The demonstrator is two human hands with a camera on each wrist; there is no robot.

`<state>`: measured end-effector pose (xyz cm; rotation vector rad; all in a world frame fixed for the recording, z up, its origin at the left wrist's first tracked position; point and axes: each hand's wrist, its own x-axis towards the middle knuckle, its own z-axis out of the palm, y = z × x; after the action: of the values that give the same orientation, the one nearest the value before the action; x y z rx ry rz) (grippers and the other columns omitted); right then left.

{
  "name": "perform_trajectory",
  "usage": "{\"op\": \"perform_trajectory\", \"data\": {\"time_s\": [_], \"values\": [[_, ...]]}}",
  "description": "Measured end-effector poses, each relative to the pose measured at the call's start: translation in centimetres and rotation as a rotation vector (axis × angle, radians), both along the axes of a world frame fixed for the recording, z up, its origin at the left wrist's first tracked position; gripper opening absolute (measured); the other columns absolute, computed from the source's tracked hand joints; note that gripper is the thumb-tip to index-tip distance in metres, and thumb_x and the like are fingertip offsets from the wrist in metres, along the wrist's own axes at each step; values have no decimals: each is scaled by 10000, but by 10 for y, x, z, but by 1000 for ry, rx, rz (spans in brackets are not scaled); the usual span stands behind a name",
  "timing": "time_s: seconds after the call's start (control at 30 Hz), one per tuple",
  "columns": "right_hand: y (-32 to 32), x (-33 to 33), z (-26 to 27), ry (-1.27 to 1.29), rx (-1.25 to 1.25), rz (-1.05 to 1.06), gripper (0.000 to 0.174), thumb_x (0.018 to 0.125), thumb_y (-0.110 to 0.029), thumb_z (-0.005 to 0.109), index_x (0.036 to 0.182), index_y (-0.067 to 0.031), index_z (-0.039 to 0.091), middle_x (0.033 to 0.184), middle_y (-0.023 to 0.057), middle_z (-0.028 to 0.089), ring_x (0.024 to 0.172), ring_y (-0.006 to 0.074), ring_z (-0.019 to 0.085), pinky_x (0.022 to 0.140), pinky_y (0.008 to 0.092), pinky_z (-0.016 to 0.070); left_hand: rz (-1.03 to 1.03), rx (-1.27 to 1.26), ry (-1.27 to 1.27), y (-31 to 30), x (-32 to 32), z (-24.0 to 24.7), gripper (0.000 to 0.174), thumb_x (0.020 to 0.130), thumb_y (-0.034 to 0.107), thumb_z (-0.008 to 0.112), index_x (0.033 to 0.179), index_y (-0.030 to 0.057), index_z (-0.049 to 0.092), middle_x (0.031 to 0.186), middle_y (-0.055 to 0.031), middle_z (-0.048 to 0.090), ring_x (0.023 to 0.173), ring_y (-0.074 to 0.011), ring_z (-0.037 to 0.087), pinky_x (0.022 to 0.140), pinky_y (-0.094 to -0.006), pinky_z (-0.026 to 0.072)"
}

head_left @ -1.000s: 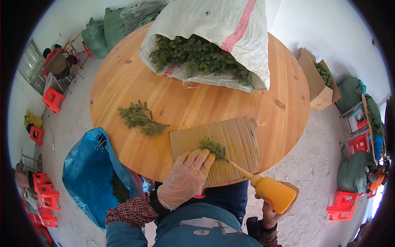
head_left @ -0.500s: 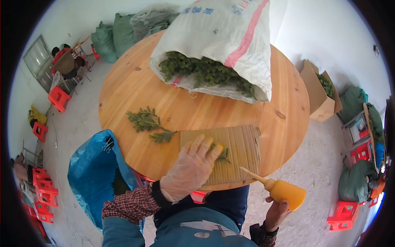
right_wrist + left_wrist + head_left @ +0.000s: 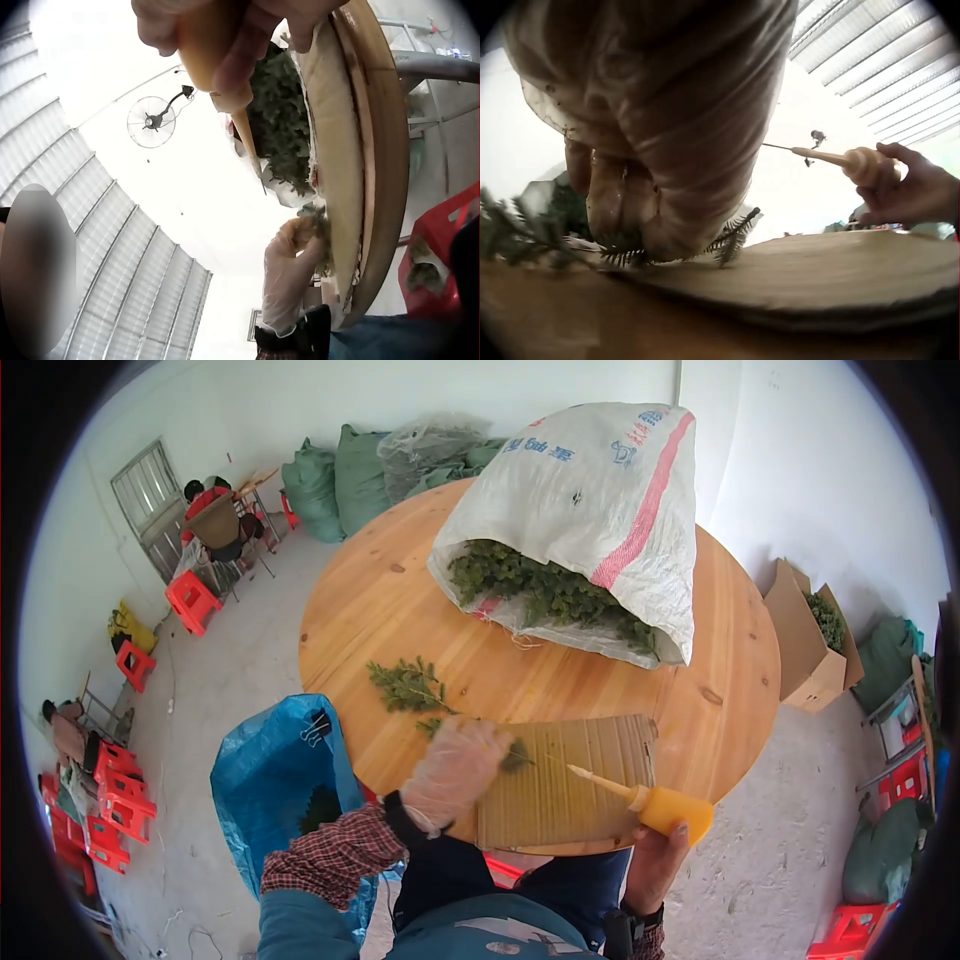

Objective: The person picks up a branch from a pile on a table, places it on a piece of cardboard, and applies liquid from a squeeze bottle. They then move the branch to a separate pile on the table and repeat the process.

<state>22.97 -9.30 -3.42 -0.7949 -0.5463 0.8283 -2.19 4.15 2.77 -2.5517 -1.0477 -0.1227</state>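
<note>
My left hand (image 3: 452, 772), in a clear plastic glove, is at the left edge of a corrugated cardboard piece (image 3: 575, 790). Its thumb and fingertips pinch a small green conifer sprig (image 3: 731, 238), whose bare stem end points right. My right hand (image 3: 655, 865), bare, grips a yellow squeeze bottle (image 3: 680, 813) over the cardboard's right side. The bottle's thin nozzle (image 3: 600, 780) points left, its needle tip apart from the sprig. Another conifer sprig (image 3: 405, 685) lies on the table just beyond the left hand, partly covered by it.
A white woven sack (image 3: 590, 510) full of greenery lies at the back of the round wooden table (image 3: 370, 600). An open blue bag (image 3: 265, 760) stands at the table's left. On the floor are red stools (image 3: 192, 600) and a cardboard box (image 3: 800, 635) of greenery. A person sits far left.
My left hand was spread over the sprig on the cardboard; it has moved to the left edge, carrying the sprig. The nozzle, at the stem earlier, now stands apart. The head view has tilted upward.
</note>
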Motion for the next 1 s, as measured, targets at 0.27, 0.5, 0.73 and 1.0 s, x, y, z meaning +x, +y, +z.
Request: {"op": "perform_trajectory", "data": {"time_s": [0.27, 0.5, 0.73, 1.0], "values": [[-2, 0, -1, -25, -13, 31, 503, 1004, -400, 580, 1322, -15, 522, 1213, 99, 630, 1041, 172, 619, 778, 259, 512, 373, 233, 112, 76, -86, -13, 122, 836, 129, 576, 931, 91, 642, 845, -60, 613, 807, -219, 625, 731, -370, 445], [-2, 0, -5, 1, -59, -15, 531, 958, -403, 644, 1259, 14, 515, 1103, 142, 635, 832, 189, 634, 716, 278, 522, 573, -157, 36, 136, -109, 17, 199, 812, 184, 611, 948, 44, 651, 911, -168, 641, 892, -356, 633, 788, -465, 465], [-4, 4, -12, -24, -70, 11, 544, 954, -423, 641, 1272, 5, 528, 1128, 123, 643, 849, 171, 639, 727, 265, 522, 316, -105, -179, 184, -80, 56, 293, 806, 232, 643, 1021, 33, 642, 946, -188, 655, 925, -396, 627, 793, -507, 475], [-2, 8, -5, 41, -74, 21, 521, 935, -362, 679, 1220, 44, 521, 1017, 175, 652, 770, 218, 648, 686, 315, 543, 222, 112, -429, 239, 69, 17, 1108, 720, 361, 808, 1569, 38, 173, 1267, -298, 543, 1114, -445, 589, 886, -453, 529]]}}
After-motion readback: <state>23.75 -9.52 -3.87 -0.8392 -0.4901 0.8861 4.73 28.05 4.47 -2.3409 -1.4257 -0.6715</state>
